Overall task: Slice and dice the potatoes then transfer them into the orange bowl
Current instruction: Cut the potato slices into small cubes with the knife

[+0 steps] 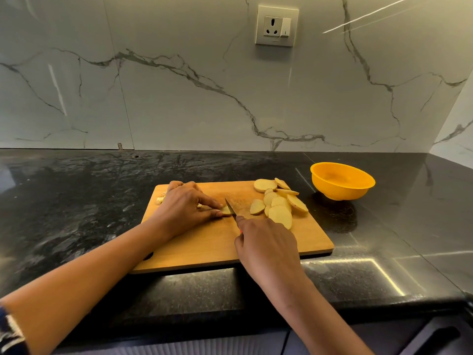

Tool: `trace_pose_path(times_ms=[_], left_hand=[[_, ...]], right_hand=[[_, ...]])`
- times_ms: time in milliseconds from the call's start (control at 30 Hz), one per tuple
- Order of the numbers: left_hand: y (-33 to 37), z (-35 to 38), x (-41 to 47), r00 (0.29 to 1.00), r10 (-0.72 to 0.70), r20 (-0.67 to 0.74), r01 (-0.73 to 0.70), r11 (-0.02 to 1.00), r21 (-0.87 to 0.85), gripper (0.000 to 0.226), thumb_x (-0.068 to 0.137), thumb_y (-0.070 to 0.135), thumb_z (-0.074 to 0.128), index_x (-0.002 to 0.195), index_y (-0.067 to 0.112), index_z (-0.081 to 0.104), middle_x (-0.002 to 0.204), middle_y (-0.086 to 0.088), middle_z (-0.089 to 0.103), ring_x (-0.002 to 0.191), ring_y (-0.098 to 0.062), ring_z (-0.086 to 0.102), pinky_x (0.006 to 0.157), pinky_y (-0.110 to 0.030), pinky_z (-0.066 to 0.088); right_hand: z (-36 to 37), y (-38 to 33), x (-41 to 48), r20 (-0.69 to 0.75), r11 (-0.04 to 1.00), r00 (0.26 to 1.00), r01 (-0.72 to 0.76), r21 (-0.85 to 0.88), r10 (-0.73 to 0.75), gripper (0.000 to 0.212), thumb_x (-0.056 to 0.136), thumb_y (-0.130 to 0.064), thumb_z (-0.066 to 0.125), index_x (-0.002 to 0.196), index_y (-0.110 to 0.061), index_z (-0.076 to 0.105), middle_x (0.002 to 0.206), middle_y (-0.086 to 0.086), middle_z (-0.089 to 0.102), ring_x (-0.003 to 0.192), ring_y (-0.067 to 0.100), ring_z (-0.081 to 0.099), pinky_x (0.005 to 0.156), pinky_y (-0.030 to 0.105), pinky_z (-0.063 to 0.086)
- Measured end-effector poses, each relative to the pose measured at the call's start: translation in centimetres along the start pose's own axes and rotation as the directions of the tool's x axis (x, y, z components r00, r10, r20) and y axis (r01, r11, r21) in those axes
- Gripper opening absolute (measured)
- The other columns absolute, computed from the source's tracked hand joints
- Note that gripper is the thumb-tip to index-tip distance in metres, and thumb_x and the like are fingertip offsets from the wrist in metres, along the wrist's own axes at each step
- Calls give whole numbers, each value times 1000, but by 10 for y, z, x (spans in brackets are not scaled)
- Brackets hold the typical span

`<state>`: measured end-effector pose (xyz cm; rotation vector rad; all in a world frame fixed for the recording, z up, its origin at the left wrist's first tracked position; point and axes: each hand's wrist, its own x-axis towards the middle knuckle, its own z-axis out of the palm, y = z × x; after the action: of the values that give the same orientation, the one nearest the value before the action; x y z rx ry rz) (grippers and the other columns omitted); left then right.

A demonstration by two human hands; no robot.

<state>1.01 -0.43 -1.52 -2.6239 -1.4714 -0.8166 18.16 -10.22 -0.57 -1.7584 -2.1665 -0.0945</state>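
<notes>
Pinning a potato piece [226, 210] to the board [204, 249] in the head view, my left hand [184, 206] has thumb and forefinger pinched on the piece. The other fingers [179, 185] are bent over something pale that I cannot make out. My right hand [266, 242] is closed round the handle of the knife [230, 206], hiding nearly all of it, with the forefinger laid toward the blade. The blade stands edge-down against the piece, just beside my left fingertips. A loose heap of slices [279, 203] lies on the board's right part and a few small bits [160, 200] near its left edge. The bowl [341, 180] sits on the counter [76, 201] just past the board's far right corner, with nothing in it that I can see. My worry is that closeness: the piece is small and likely damp, so it could skid under the cut and bring the edge onto my thumb. My right wrist also sits near the heap, and a careless swing could push slices off the board.
</notes>
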Motion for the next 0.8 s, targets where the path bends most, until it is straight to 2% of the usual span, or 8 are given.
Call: trace_pose_path(times_ms=[167, 300, 433, 533, 600, 667, 700, 800], left_hand=[[0, 0, 1, 1000, -10, 10, 10, 1000, 23, 30, 78, 51, 63, 102, 36, 71, 95, 13, 63, 90, -3, 44, 79, -24, 19], [0, 2, 0, 1000, -15, 13, 15, 999, 41, 32, 79, 53, 60, 105, 37, 70, 99, 9, 64, 92, -4, 45, 80, -24, 19], [1, 1, -2, 1000, 16, -17, -16, 1000, 17, 31, 79, 50, 63, 105, 34, 70, 99, 7, 62, 90, -2, 43, 83, -24, 20], [-2, 0, -2, 999, 23, -28, -25, 997, -74, 33, 76, 46, 69, 106, 33, 68, 100, 13, 67, 95, -2, 55, 93, -30, 32], [-4, -1, -2, 1000, 3, -29, -8, 986, -165, 37, 73, 44, 74, 107, 31, 68, 96, 15, 70, 92, 7, 59, 97, -30, 42], [-4, -2, -3, 1000, -15, -24, 9, 979, -202, 37, 72, 41, 75, 106, 30, 69, 96, 14, 71, 88, 11, 59, 91, -15, 44], [-3, -2, -3, 1000, -9, -26, 4, 981, -195, 35, 72, 40, 75, 105, 30, 69, 95, 15, 71, 88, 10, 59, 89, -13, 44], [-1, -3, -3, 1000, 4, -29, -10, 983, -185, 31, 73, 39, 75, 102, 30, 71, 92, 17, 70, 87, 3, 60, 86, -24, 49]], right_hand=[[-4, -2, 21, 123, 999, 992, -2, -38, 6, 30, 99, -27, 45, 127, -20, 55, 110, 2, 63, 98, 19, 58, 68, 28, 40], [-5, -2, -3, 85, 996, 996, 47, -75, -41, 30, 101, -24, 41, 129, -20, 50, 102, 0, 61, 80, 16, 51, 63, 28, 38], [-17, 6, -31, 63, 998, 996, 65, -20, -63, 37, 101, -28, 39, 137, -24, 44, 106, -1, 61, 89, 18, 55, 65, 28, 37], [-23, 9, -26, 14, 999, 999, 35, 30, -36, 37, 100, -32, 38, 137, -28, 46, 104, -2, 62, 84, 15, 52, 66, 27, 39], [-18, 8, -15, -5, 999, 1000, -2, 53, 3, 42, 100, -33, 39, 142, -29, 40, 110, -3, 63, 90, 15, 56, 68, 27, 43], [-11, 3, -5, 4, 997, 1000, -26, 75, 26, 44, 100, -33, 41, 144, -29, 38, 115, -4, 63, 97, 16, 58, 74, 29, 48], [-7, 0, -2, 7, 997, 1000, -26, 79, 26, 44, 100, -33, 41, 143, -29, 39, 116, -4, 63, 98, 15, 58, 77, 30, 50], [-1, -6, 1, 7, 998, 1000, -21, 66, 21, 38, 99, -32, 42, 137, -26, 47, 110, -3, 64, 97, 16, 59, 73, 28, 48]])
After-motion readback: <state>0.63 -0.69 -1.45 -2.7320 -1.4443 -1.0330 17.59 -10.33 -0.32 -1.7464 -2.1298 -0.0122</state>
